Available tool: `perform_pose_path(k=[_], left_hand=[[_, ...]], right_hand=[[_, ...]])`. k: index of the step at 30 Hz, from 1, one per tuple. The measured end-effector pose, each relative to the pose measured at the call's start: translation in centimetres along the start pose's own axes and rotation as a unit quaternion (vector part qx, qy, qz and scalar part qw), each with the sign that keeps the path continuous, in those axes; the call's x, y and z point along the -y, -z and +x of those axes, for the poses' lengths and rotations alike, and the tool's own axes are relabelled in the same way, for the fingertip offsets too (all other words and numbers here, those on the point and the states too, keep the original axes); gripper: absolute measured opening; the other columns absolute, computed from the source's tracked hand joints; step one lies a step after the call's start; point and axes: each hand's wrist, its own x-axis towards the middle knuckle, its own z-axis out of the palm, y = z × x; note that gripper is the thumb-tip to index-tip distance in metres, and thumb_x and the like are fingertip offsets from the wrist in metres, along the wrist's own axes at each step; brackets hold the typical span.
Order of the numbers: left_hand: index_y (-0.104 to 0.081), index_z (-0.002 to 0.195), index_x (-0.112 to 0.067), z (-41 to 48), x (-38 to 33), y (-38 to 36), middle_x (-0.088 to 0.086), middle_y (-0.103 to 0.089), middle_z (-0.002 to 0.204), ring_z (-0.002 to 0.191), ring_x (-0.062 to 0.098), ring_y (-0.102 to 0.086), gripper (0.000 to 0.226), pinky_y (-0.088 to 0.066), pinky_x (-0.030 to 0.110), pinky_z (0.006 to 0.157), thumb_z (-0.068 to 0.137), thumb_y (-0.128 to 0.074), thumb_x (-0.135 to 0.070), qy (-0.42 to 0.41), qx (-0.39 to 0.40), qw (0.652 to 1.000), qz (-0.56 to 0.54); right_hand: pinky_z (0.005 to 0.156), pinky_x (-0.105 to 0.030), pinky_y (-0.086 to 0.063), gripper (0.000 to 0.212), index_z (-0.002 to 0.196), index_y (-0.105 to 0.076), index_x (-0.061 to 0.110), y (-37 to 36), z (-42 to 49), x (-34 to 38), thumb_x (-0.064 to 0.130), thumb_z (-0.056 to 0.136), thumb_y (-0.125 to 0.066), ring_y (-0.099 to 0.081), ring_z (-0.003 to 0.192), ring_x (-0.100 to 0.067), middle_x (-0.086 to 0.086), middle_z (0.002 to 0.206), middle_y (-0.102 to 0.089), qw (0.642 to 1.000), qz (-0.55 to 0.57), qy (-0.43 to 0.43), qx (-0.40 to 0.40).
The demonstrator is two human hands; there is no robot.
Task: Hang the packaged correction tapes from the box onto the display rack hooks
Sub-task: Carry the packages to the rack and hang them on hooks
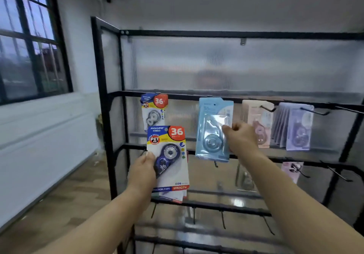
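Hands are both raised before the black rack (104, 116). Left hand (142, 167) grips a stack (169, 161) of white packs by its left edge, thumb on the front card, which shows a dark blue tape and a red "36"; the stack stands upright in front of the rack, below the middle rail (183, 94). Right hand (241, 137) pinches a blue pack (211, 129) at its right edge, fingers curled, the pack's top up at that rail; whether it sits on a hook I cannot tell. On the same rail hang white packs (154, 110) to the left, pink packs (258, 123) and lilac packs (295, 125) to the right. A window (29, 47) is at far left
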Motion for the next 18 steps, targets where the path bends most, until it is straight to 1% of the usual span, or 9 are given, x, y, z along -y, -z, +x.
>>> perform_pose_path(k=[2,4,6,8,9,11,13,16,18], left_hand=[[-0.061,0.077,-0.008,0.9,0.3,-0.1,0.009,-0.066,0.076,0.061,0.017,-0.058,0.032,-0.043,0.023,0.05,0.099,-0.041,-0.021,-0.005,-0.022,1.0,0.01],[-0.061,0.079,-0.007,1.4,0.3,-0.4,0.009,-0.067,0.076,0.06,0.017,-0.06,0.031,-0.045,0.021,0.05,0.099,-0.041,-0.022,0.005,-0.021,1.0,0.003],[-0.061,0.084,-0.008,1.7,0.4,-0.8,0.007,-0.067,0.073,0.054,0.012,-0.061,0.031,-0.044,0.018,0.046,0.1,-0.041,-0.025,0.005,-0.013,1.0,0.006],[-0.061,0.085,-0.008,1.9,0.5,-1.3,0.005,-0.067,0.072,0.049,0.008,-0.061,0.031,-0.042,0.014,0.04,0.101,-0.041,-0.025,0.001,-0.004,1.0,0.004],[-0.06,0.085,-0.008,2.1,0.6,-1.5,0.006,-0.068,0.073,0.051,0.009,-0.062,0.031,-0.044,0.015,0.042,0.101,-0.04,-0.025,0.002,0.002,1.0,0.0],[-0.059,0.086,-0.008,2.5,0.8,-1.6,0.009,-0.069,0.078,0.062,0.017,-0.065,0.031,-0.048,0.023,0.051,0.101,-0.039,-0.027,0.007,0.007,1.0,0.003],[-0.059,0.09,-0.006,2.8,1.1,-1.8,0.014,-0.07,0.084,0.071,0.024,-0.066,0.032,-0.051,0.029,0.059,0.101,-0.04,-0.029,0.013,0.008,1.0,0.006],[-0.06,0.093,-0.001,3.2,1.7,-1.8,0.017,-0.071,0.087,0.074,0.026,-0.067,0.035,-0.054,0.035,0.064,0.101,-0.041,-0.029,0.021,0.008,1.0,0.01],[-0.061,0.094,0.001,3.6,2.2,-1.8,0.02,-0.071,0.09,0.08,0.032,-0.068,0.036,-0.056,0.043,0.071,0.101,-0.041,-0.029,0.027,0.013,0.999,0.011]], right_hand=[[0.053,-0.026,-0.046,0.023,0.071,-0.053,0.012,-0.6,1.3,-0.4,0.021,0.093,-0.055,-0.059,0.066,-0.017,0.001,0.07,-0.058,0.999,-0.041,0.007,0.003],[0.05,-0.025,-0.04,0.028,0.065,-0.049,0.013,-1.0,2.0,-1.2,0.018,0.092,-0.055,-0.056,0.063,-0.017,0.001,0.066,-0.055,0.998,-0.058,0.008,-0.006],[0.047,-0.024,-0.033,0.031,0.062,-0.045,0.014,-1.3,2.7,-1.9,0.018,0.091,-0.055,-0.051,0.059,-0.015,0.0,0.062,-0.051,0.998,-0.064,0.013,-0.014],[0.047,-0.025,-0.031,0.031,0.062,-0.047,0.014,-1.6,3.5,-2.2,0.019,0.091,-0.056,-0.048,0.057,-0.016,0.0,0.061,-0.05,0.996,-0.084,0.022,-0.02],[0.047,-0.025,-0.032,0.03,0.062,-0.048,0.013,-1.7,4.0,-2.2,0.019,0.091,-0.056,-0.047,0.056,-0.015,0.0,0.06,-0.05,0.995,-0.098,0.028,-0.022],[0.049,-0.026,-0.034,0.03,0.063,-0.052,0.012,-2.0,5.1,-2.2,0.022,0.091,-0.056,-0.049,0.057,-0.017,0.001,0.059,-0.05,0.991,-0.127,0.029,-0.019],[0.051,-0.026,-0.036,0.029,0.072,-0.057,0.01,-2.3,6.1,-2.3,0.031,0.093,-0.055,-0.053,0.059,-0.017,0.0,0.063,-0.054,0.985,-0.172,0.01,-0.003],[0.055,-0.028,-0.043,0.047,0.083,-0.06,0.01,-2.3,6.2,-2.9,0.055,0.092,-0.048,-0.061,0.062,-0.018,-0.004,0.07,-0.064,0.971,-0.233,-0.04,0.03],[0.052,-0.026,-0.041,0.056,0.083,-0.06,0.012,-2.5,5.0,-3.5,0.064,0.09,-0.042,-0.06,0.056,-0.017,-0.006,0.067,-0.065,0.968,-0.238,-0.058,0.058]])
